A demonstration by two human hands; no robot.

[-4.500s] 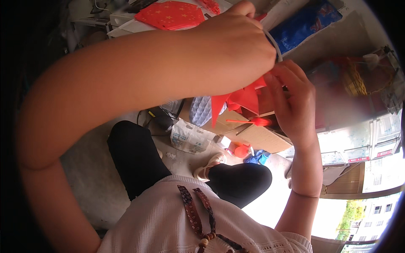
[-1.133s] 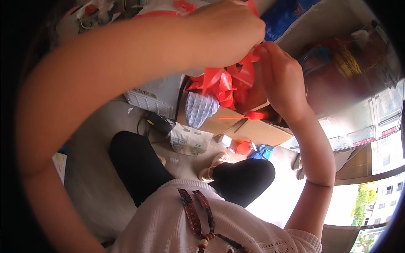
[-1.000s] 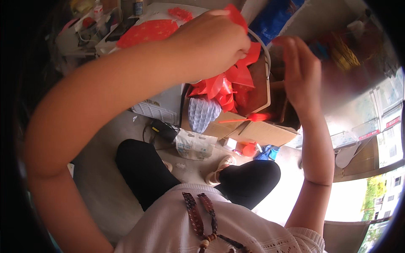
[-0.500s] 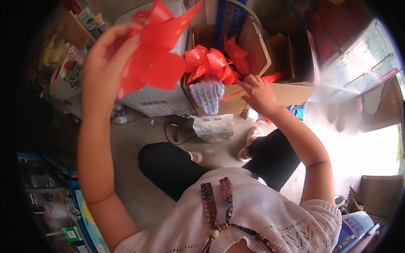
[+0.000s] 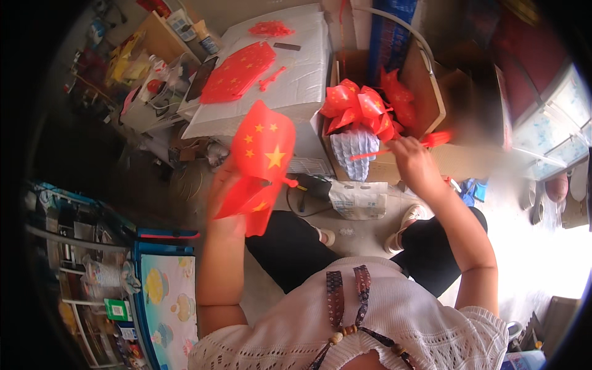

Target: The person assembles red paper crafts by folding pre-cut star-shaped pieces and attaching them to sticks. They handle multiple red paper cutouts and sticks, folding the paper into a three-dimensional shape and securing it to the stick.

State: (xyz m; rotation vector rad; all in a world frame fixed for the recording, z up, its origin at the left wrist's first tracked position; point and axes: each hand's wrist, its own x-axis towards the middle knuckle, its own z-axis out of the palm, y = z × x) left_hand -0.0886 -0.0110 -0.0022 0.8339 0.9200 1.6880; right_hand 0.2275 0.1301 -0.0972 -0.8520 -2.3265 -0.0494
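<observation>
A red pinwheel (image 5: pixel 262 145) with yellow stars is in my left hand (image 5: pixel 224 179), raised above my left knee. Its folded vanes hide most of those fingers, and a small red knob sticks out at its side. My right hand (image 5: pixel 417 165) is closed around several thin red sticks (image 5: pixel 436 139) at the front of a cardboard box (image 5: pixel 425 121). Just left of that hand, finished-looking red pinwheels (image 5: pixel 359 106) are bunched in the box opening, above a pale grey textured cloth (image 5: pixel 356 150) draped over the edge.
On a white foam box (image 5: pixel 306 58) lie a stack of red starred sheets (image 5: pixel 240 71), small red connectors (image 5: pixel 271 79) and a heap of red bits (image 5: pixel 271 28). A paper bag (image 5: pixel 359 200) stands on the floor by my feet. Cluttered shelves (image 5: pixel 92 271) line the left.
My left hand has come down and nearer from over the foam box, carrying the pinwheel. The view has swung left, showing the foam box top. My right hand still holds the sticks.
</observation>
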